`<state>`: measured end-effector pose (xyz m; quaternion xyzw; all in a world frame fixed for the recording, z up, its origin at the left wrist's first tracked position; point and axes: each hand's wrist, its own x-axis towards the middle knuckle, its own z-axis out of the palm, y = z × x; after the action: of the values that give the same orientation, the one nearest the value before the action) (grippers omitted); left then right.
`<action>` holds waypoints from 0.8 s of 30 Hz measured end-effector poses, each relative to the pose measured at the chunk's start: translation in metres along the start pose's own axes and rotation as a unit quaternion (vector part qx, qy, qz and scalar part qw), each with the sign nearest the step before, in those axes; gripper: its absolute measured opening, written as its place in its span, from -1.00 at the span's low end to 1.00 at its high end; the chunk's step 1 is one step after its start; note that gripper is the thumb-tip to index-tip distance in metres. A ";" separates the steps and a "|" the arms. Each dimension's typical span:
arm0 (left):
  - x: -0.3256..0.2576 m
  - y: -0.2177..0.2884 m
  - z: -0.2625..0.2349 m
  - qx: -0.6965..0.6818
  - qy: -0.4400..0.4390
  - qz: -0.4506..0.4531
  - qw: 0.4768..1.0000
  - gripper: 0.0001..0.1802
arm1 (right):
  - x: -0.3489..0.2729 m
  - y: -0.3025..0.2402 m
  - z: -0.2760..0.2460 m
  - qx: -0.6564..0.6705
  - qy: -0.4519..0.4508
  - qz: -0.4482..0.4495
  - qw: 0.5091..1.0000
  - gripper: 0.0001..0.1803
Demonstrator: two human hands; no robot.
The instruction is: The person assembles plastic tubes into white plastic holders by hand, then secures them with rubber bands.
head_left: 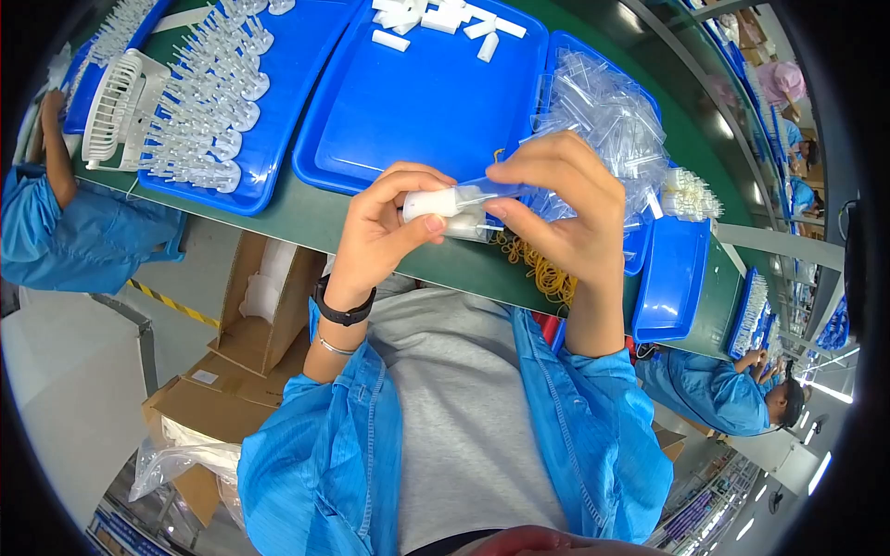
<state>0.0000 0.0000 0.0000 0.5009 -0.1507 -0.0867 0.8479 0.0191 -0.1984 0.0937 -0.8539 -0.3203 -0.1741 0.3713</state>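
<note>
My left hand (pixel 375 222) is closed round a white plastic cylinder (pixel 429 205) with a narrower nozzle-like end pointing right. Just under it, partly hidden by my fingers, is a second white part (pixel 464 224) with a thin stem. My right hand (pixel 570 199) pinches a clear plastic piece (pixel 477 189) between thumb and fingertips at the cylinder's narrow end; whether it fits over that end cannot be made out. Both hands are above the near edge of the green table, close to a heap of clear plastic sleeves (pixel 607 120) in a blue tray.
A blue tray (pixel 417 111) ahead holds white blocks (pixel 445 17). Spiky white parts (pixel 209 111) fill the left tray, beside a white slatted part (pixel 116 111). Yellow rubber bands (pixel 547 276) lie below my right hand. Cardboard boxes (pixel 232 389) stand at left. People work on both sides.
</note>
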 end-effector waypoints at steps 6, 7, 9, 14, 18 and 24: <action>0.000 -0.001 -0.002 -0.003 0.001 -0.002 1.000 -0.71 | -0.005 0.001 0.003 0.101 0.006 0.010 0.995 -0.75; 0.000 -0.001 -0.002 -0.005 0.003 -0.001 1.000 -0.71 | -0.006 0.002 0.004 0.108 0.002 0.001 0.994 -0.73; 0.000 -0.001 -0.001 -0.007 0.005 0.000 1.000 -0.72 | -0.007 0.003 0.005 0.114 -0.003 -0.007 0.993 -0.70; -0.001 -0.001 0.000 -0.010 0.013 0.005 1.000 -0.74 | -0.013 0.006 0.011 0.107 0.030 -0.007 0.994 -0.71; -0.001 -0.002 0.002 -0.015 0.022 0.004 1.000 -0.75 | -0.019 0.007 0.018 0.110 0.061 0.018 0.992 -0.78; -0.001 -0.006 0.003 -0.008 0.056 0.016 0.998 -0.76 | -0.022 0.003 0.023 0.077 0.075 0.006 0.994 -0.78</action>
<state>-0.0024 -0.0051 -0.0037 0.4960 -0.1104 -0.0462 0.8601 0.0063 -0.1917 0.0656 -0.8095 -0.2984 -0.2104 0.4598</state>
